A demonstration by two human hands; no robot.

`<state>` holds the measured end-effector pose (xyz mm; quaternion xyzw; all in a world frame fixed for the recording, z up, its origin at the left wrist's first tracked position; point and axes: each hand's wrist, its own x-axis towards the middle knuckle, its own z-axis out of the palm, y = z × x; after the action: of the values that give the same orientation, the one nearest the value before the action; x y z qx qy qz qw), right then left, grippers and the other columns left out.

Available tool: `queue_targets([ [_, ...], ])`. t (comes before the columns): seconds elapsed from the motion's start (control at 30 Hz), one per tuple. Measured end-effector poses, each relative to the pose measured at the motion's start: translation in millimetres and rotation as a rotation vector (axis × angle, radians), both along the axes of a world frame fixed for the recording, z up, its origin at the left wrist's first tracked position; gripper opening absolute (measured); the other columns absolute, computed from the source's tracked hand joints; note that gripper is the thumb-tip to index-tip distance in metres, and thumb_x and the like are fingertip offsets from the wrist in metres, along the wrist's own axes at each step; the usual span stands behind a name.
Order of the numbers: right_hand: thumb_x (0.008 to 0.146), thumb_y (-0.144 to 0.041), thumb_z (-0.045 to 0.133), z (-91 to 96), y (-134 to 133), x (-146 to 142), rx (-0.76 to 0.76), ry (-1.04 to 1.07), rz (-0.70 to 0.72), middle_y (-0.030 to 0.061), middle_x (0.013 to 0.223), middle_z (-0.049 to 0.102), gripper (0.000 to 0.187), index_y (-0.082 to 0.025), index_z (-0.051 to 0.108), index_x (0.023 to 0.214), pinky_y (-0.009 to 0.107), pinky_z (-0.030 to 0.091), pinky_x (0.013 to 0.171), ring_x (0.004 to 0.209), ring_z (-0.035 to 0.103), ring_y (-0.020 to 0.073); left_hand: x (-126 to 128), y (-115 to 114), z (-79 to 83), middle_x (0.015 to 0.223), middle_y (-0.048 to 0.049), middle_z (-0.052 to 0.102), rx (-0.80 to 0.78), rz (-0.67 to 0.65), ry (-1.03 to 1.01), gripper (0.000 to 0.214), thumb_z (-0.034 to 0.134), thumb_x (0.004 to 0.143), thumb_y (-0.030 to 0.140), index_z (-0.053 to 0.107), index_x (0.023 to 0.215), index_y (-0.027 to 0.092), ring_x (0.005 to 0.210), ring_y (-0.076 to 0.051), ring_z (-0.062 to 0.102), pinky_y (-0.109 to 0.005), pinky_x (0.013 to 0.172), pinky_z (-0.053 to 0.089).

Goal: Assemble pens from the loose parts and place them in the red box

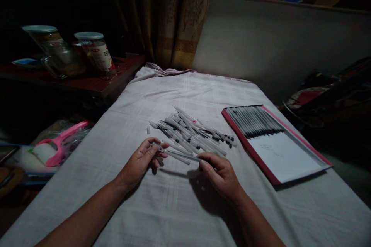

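My left hand (142, 160) pinches one end of a clear pen barrel (174, 153), and my right hand (218, 171) pinches the other end. Both hands hover just above a cloth-covered table (162, 204). Right behind them lies a loose pile of several white pens (189, 133) with dark tips. A single small cap (148, 129) lies apart at the pile's left. To the right sits a shallow red-edged box (286, 162) with a row of several pens (253, 120) lined up at its far end.
A dark wooden shelf (95, 84) at the left carries two lidded jars (95, 51). Below it lies a pink-handled tool (62, 141) among clutter. A curtain (174, 15) hangs behind the table. Bags (333, 92) sit at the right.
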<state>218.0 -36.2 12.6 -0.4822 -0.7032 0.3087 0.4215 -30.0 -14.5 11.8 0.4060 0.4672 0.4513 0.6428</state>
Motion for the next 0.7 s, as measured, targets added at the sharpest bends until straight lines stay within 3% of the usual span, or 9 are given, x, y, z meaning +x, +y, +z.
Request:
queue_targets([
  [0.1,0.088,-0.027,0.054,-0.1,-0.9,-2.6,0.021,-0.014,0.014,0.0017,0.064,0.069,0.020,-0.017,0.071,0.093,0.022,0.050,0.056,0.057,0.065,0.0138,-0.5,0.7,-0.9,0.105,-0.0057,0.069,-0.031,0.006,-0.064,0.044,0.074,0.075,0.051,0.054,0.099,0.020,0.072,-0.012,0.064,-0.017,0.048,0.046],
  [0.3,0.088,-0.027,0.054,-4.5,-1.4,-5.3,0.038,-0.030,0.014,0.0016,0.063,0.068,0.020,-0.017,0.071,0.093,0.023,0.051,0.057,0.055,0.063,0.0138,1.3,-0.9,-4.0,0.067,0.0052,0.058,-0.085,0.000,-0.080,0.048,0.078,0.071,0.051,0.056,0.099,0.020,0.047,-0.005,0.048,-0.013,0.038,0.036],
  [0.7,0.089,-0.028,0.053,-4.7,0.0,-3.1,0.017,-0.045,-0.005,0.0018,0.064,0.068,0.021,-0.019,0.072,0.094,0.023,0.052,0.057,0.055,0.063,0.0142,3.8,-1.2,-0.8,0.063,0.0044,0.061,-0.082,0.028,-0.012,0.049,0.077,0.070,0.050,0.056,0.101,0.019,0.040,-0.004,0.044,-0.013,0.036,0.033],
])
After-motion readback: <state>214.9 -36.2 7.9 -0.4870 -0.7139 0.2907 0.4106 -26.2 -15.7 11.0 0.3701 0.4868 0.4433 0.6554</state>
